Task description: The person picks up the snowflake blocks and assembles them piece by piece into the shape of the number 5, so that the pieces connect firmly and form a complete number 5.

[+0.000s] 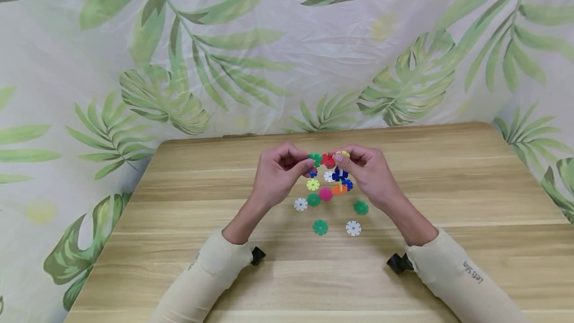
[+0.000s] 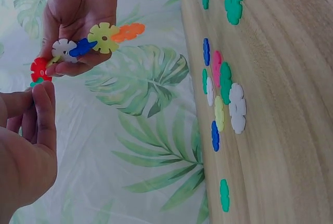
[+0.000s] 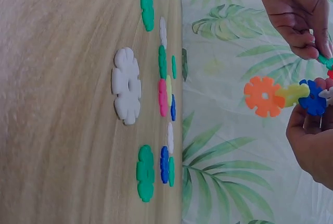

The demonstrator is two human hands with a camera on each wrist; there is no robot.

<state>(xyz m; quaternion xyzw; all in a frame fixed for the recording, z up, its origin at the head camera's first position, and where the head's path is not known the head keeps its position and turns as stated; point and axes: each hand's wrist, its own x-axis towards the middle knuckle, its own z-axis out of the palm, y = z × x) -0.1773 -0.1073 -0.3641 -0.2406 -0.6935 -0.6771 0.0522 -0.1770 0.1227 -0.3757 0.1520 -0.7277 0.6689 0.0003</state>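
Observation:
My left hand [image 1: 275,173] pinches a green notched plastic disc [image 1: 315,159] between thumb and fingers. Opposite it, my right hand [image 1: 373,176] grips a chain of interlocked discs, held above the table. From the left hand outward, the chain runs through a red disc [image 2: 40,70], a yellow disc, a white disc [image 2: 64,50], a blue disc [image 3: 313,98], another yellow disc [image 2: 103,37] and an orange disc [image 3: 263,96] at its free end. Green and red discs meet edge to edge; whether they are slotted together I cannot tell. Fingers partly cover the first yellow disc.
Loose discs lie flat on the wooden table [image 1: 202,193] below the hands: several green, white and blue ones, a pink disc [image 1: 325,194] and a yellow disc [image 1: 312,184]. Nearest the person are a green disc [image 1: 320,227] and a white disc [image 1: 353,228]. A leaf-patterned cloth [image 1: 314,64] hangs behind.

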